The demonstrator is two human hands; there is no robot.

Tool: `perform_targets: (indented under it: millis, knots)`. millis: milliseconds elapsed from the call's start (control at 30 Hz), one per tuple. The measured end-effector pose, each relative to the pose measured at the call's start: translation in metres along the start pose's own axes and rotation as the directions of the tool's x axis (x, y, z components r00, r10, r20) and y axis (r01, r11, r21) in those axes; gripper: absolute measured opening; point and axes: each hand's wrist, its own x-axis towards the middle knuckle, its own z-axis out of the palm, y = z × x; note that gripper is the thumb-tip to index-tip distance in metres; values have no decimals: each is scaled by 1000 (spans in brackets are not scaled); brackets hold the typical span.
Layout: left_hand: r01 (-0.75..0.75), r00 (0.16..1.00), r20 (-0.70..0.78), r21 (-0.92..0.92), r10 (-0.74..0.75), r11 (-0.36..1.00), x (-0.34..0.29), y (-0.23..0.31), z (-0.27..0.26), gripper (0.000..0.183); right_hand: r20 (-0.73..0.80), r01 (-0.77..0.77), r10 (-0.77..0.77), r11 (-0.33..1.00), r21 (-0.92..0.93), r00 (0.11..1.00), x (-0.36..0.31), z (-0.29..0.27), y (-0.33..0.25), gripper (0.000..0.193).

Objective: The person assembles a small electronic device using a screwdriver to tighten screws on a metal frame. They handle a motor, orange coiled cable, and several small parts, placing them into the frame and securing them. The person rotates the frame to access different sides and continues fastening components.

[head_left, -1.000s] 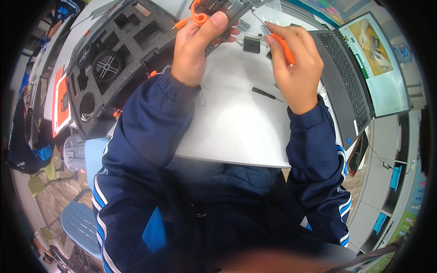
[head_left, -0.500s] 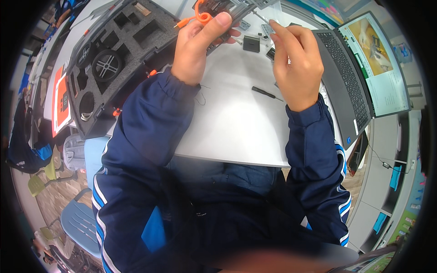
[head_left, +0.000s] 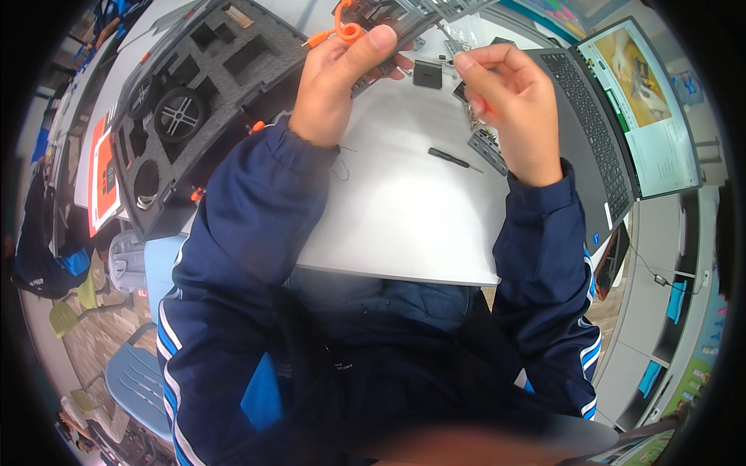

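My left hand [head_left: 334, 85] is closed round a grey metal frame assembly [head_left: 416, 27] at the top of the view, its thumb lying along the near edge. An orange coiled cable [head_left: 350, 31] with a plug end sticks out beside that thumb. Opposite, my right hand [head_left: 513, 101] is closed in a pinch at a thin metal rod [head_left: 446, 34] that runs up to the assembly. The rod's lower end is hidden by the fingers, so its kind does not show. Below, between the hands, a small black-handled screwdriver [head_left: 449, 157] lies on the white table [head_left: 404, 217].
A foam-lined black case [head_left: 225, 93] with a black wheel [head_left: 180, 114] stands open at the left. On the right is an open laptop [head_left: 583, 116]. A black square part [head_left: 427, 74], a perforated grey strip [head_left: 487, 147] and several small parts lie on the table.
My right hand has shifted slightly right and turned, its fingers curling tighter; the perforated strip now shows beside it. The left hand and assembly have barely moved.
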Motion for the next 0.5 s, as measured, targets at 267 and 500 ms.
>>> perform_targets:
  millis: [267,500]
  knots:
    - [-5,999,-51,-155,-3,988,-3,-1,7,47,-113,354,-510,724,-592,853,1,15,17,17]
    - [-84,996,-14,-126,83,988,1,1,-1,50,332,-387,263,833,395,906,7,-12,-7,28]
